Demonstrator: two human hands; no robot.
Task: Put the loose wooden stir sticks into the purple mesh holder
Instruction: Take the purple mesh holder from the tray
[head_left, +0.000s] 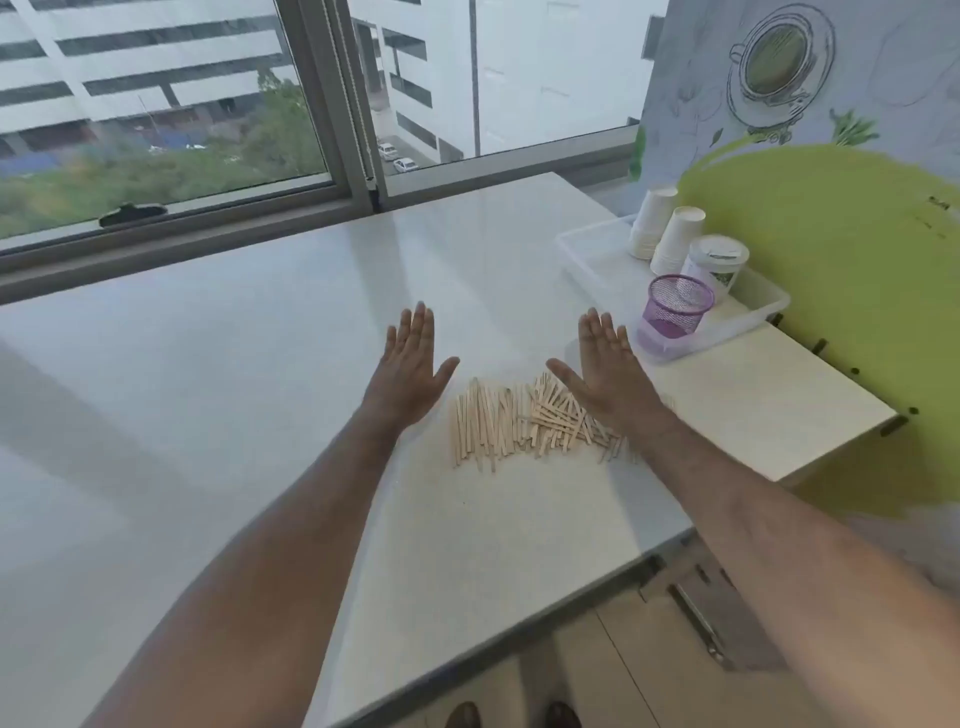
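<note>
Wooden stir sticks (524, 423) lie in a loose heap on the white table (260, 389). Left hand (410, 364) and right hand (605, 369) hover on either side, fingers straight, holding nothing. Purple mesh holder (675, 306) stands upright in a clear tray (748, 319) nearby.

Sticks (524, 421) partly under right hand (605, 371)
</note>
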